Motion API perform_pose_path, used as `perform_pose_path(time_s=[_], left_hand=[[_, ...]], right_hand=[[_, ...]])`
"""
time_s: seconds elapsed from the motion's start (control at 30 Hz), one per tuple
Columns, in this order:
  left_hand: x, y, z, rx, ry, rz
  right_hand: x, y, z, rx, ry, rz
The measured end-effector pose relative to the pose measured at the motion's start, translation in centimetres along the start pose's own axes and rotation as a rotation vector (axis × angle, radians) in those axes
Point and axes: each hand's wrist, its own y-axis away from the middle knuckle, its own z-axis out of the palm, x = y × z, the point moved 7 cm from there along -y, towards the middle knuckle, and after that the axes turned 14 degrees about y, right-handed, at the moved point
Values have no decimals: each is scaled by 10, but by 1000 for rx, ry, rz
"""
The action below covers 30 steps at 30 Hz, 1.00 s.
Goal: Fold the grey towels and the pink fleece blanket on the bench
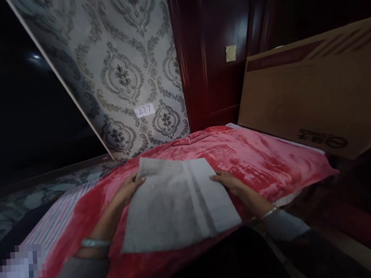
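Observation:
A grey towel (164, 206) with a paler band and a darker stripe near its right side is spread between my hands, above a red and pink blanket (251, 156). My left hand (131, 188) pinches its left edge near the top corner, thumb lying on the front. On the opposite edge, my right hand (229, 181) grips the towel the same way, fingers hidden behind the cloth. Its lower edge hangs toward me, over the near part of the blanket.
Behind the blanket stands a patterned wall (123, 76) bearing a paper label (144, 110) marked 277. A large cardboard box (307, 91) leans at the right by a dark red wood panel (213, 83). A dark screen (31, 101) is at the left; striped cloth (61, 212) shows under the blanket.

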Motion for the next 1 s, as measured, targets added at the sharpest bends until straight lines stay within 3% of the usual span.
perform_pose_path(time_s=[0.1,0.2,0.43,0.57,0.67,0.9,1.0], left_hand=[[43,-18,7,-27,-119,43],[78,-42,29,-99,-231,38],[147,-76,139,-393,-552,314],[158,-73,194,-491,-676,518],[158,-70,218,-507,-741,610],[170,-82,253,-663,-697,629],[157,-102,269,-633,-596,583]], right_hand=[[-6,30,17,-91,-244,-32],[-6,61,33,-98,-456,-43],[5,111,62,-59,-749,-7],[21,119,59,21,-842,69],[29,126,51,78,-820,68],[32,155,48,163,-729,-28],[39,153,52,167,-733,-30]])
